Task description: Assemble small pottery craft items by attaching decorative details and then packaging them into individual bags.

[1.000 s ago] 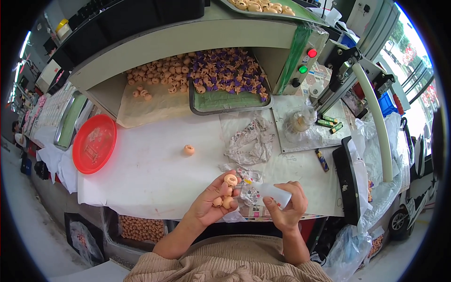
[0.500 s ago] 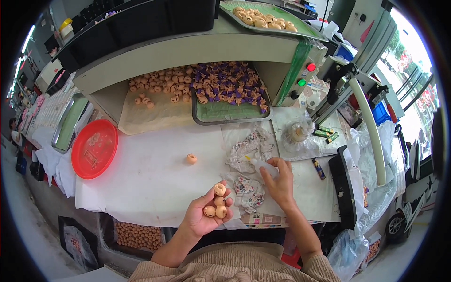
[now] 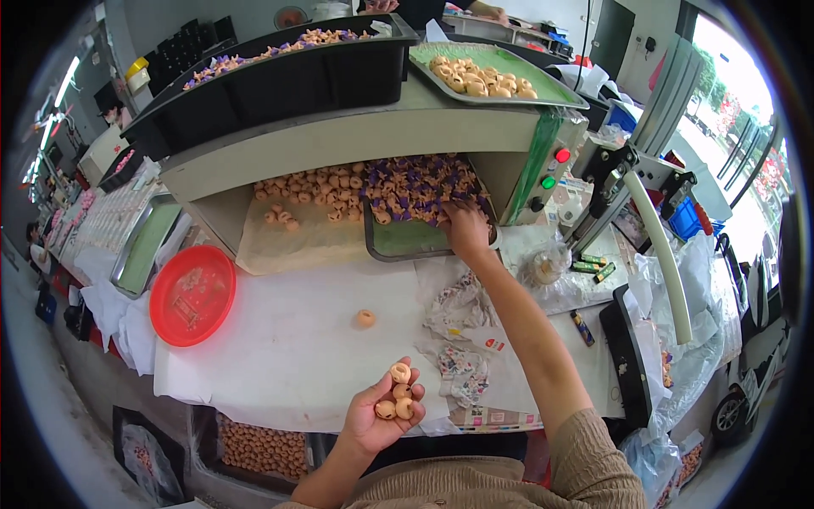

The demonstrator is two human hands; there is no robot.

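My left hand (image 3: 377, 420) is cupped above the front edge of the table, its fingers closed round several small hollow peach-coloured doll heads (image 3: 400, 373). The opening of the top one faces up. My right hand (image 3: 468, 229) reaches into a dark-rimmed tray (image 3: 403, 248) under the shelf. Its fingers are bent together among small purple-and-peach figure pieces (image 3: 415, 182), and their tips are partly hidden. A single doll head (image 3: 365, 318) rests on the white table covering. The squeeze bottle (image 3: 485, 341) with a yellow tip lies on crumpled floral cloth.
Loose doll heads (image 3: 326, 187) are heaped on brown paper left of the tray. A red round dish (image 3: 203, 293) stands at the left. A press-like machine (image 3: 606, 195) and a black bin (image 3: 623, 356) are at the right. Above sits a tray of rounded peach pieces (image 3: 543, 100).
My right hand has put the squeeze bottle down on the cloth and moved forward into the tray of purple pieces. My left hand still holds the doll heads. The view has tilted up.
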